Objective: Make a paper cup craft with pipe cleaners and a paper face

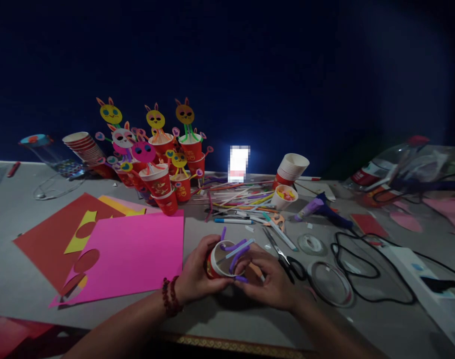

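My left hand [197,276] is wrapped round a red paper cup [217,263] lying on its side, mouth toward me, near the table's front edge. Purple bent straws [235,247] stick out of the cup. My right hand [270,279] is at the cup's mouth, fingers pinched on a purple straw end [241,279]. A light blue straw [238,249] crosses the cup's opening. A beaded bracelet [170,296] circles my left wrist.
Pink [137,254], red and yellow paper sheets lie left. Finished cup figures with paper animal faces [156,164] stand behind. Loose straws and pens [242,199], scissors [283,257], a glue gun [321,207], cup stacks [291,169], tape rolls [330,281] and black cables [362,269] fill the right.
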Action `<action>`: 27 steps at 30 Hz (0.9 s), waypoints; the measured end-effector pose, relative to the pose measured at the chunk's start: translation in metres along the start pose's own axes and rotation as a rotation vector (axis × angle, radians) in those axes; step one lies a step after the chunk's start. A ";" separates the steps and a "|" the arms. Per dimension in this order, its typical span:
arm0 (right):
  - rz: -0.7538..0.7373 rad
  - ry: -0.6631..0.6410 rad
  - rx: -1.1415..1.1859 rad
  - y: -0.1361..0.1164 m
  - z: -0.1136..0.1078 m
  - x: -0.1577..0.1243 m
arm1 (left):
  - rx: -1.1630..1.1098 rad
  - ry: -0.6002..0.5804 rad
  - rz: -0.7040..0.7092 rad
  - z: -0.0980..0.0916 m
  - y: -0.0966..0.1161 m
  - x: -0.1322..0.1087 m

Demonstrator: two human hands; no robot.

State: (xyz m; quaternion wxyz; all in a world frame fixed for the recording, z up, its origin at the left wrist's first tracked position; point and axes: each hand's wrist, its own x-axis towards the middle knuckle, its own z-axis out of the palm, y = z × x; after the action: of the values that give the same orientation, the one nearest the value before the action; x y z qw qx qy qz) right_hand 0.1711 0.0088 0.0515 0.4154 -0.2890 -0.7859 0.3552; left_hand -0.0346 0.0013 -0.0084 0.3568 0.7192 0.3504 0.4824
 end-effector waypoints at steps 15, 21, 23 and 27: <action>-0.025 -0.002 -0.018 0.001 0.001 0.001 | -0.007 -0.010 0.001 0.000 -0.001 -0.001; -0.018 -0.008 -0.010 0.001 0.001 0.001 | -0.018 -0.019 -0.009 0.000 -0.001 -0.001; -0.029 -0.005 -0.013 0.002 0.001 0.001 | -0.014 -0.019 -0.011 0.000 -0.001 -0.001; -0.047 -0.004 -0.030 0.003 0.002 0.000 | 0.003 -0.009 0.009 0.000 -0.001 0.000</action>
State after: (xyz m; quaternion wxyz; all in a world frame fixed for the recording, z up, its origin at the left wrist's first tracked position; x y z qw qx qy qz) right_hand 0.1700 0.0100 0.0489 0.4176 -0.2758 -0.7986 0.3343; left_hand -0.0347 0.0016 -0.0088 0.3551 0.7233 0.3464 0.4804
